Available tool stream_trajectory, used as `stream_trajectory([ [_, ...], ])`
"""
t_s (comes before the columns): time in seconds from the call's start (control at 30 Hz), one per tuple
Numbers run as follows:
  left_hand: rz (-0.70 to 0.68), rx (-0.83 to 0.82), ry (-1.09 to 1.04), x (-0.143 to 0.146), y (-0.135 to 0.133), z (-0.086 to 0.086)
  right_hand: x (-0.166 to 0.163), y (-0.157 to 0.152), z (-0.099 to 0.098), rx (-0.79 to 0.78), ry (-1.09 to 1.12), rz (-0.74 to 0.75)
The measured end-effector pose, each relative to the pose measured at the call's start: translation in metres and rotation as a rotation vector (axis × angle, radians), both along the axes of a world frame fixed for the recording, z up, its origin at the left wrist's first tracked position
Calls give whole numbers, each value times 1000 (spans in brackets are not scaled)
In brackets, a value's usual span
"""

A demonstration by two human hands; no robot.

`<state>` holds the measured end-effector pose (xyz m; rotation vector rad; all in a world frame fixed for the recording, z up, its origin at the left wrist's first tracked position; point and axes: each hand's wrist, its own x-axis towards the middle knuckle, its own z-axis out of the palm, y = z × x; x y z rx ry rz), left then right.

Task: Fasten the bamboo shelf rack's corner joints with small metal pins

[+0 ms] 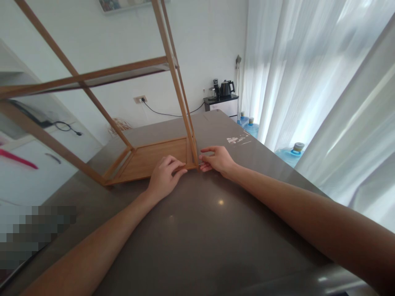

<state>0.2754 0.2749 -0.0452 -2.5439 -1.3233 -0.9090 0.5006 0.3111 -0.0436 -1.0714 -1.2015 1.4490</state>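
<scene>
A wooden shelf rack stands on the grey table, its upper part running out of view at the top left. My left hand is closed on the front edge of its bottom panel, near the right corner. At the foot of the right front post, my right hand has its fingers curled together. A small, thin, shiny piece shows between those fingertips and the post, too small to name.
Scuffed white marks lie on the grey table. Blue water bottles stand on the right by the white curtain. Behind the table, a black kettle sits on a small cabinet. A cable runs from the wall socket.
</scene>
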Motion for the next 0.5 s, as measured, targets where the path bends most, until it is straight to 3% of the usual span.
stream_trajectory([
  [0.13,5,4,4,0,-1,0,2,2,-4,46,-43,9],
  [0.5,25,41,39,1,-3,0,18,-4,11,-160,-19,209],
])
